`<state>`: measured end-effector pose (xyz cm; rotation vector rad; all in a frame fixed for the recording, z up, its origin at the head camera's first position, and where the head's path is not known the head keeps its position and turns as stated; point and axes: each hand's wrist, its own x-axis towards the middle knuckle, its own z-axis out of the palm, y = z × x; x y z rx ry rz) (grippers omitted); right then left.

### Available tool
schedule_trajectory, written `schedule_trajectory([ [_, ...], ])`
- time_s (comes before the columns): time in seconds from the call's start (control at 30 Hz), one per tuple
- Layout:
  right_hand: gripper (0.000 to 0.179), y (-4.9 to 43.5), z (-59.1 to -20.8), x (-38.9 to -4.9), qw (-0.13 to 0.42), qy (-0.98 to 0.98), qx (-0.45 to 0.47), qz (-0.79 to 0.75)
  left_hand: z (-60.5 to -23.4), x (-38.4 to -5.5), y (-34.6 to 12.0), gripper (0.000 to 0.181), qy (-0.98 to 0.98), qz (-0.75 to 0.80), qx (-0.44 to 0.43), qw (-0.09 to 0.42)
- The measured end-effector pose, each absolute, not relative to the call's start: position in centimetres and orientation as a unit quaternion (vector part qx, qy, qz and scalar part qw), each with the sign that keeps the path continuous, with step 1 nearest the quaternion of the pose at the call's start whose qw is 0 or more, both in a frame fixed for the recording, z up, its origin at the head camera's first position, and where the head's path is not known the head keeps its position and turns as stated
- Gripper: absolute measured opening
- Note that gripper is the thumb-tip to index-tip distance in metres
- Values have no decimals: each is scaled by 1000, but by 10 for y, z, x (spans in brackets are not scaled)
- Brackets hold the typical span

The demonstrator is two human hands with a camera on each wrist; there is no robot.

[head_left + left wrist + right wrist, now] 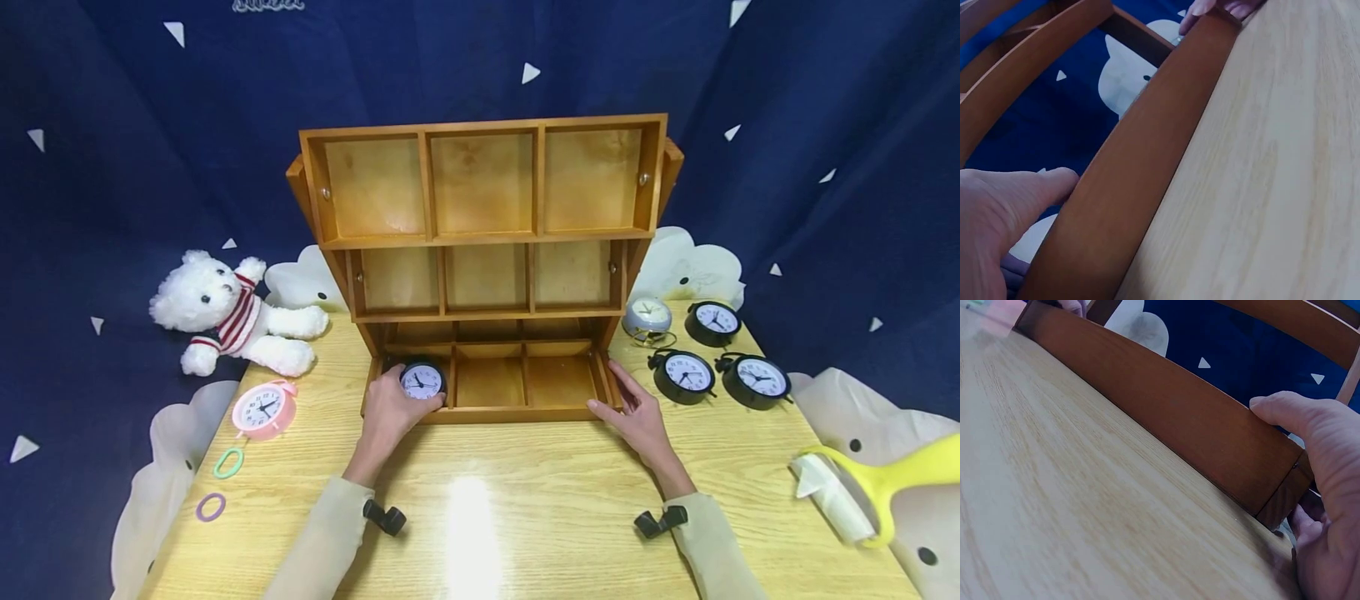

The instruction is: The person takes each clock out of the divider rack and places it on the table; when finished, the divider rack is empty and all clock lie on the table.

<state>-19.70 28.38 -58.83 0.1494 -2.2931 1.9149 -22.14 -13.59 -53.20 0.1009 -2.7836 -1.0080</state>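
Observation:
In the head view, my left hand [393, 407] holds a black alarm clock [422, 381] with a white face inside the bottom-left compartment of a three-tier wooden shelf [483, 244]. Its thumb lies at the clock's lower right. The clock is hidden in the left wrist view, where the left thumb [1057, 184] shows by the shelf's front board [1129, 162]. My right hand [637, 418] grips the bottom tier's right front corner. The right wrist view has that thumb [1279, 406] on the board's top edge and other fingers round the side.
Right of the shelf stand three black alarm clocks [683, 377] and a grey one [648, 317]. A yellow-handled white roll [840, 502] lies at the right edge. To the left are a white teddy bear [238, 312], a pink alarm clock [264, 412], a green ring [228, 462] and a purple ring [211, 507].

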Motion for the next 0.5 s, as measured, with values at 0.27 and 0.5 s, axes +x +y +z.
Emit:
schedule_trajectory([
  [0.27, 80, 284, -589, -197, 70, -766, 52, 637, -535, -222, -134, 88, -930, -349, 32, 115],
  [0.5, 80, 284, -589, -197, 71, -763, 54, 640, -531, -223, -133, 83, -922, -360, 33, 139],
])
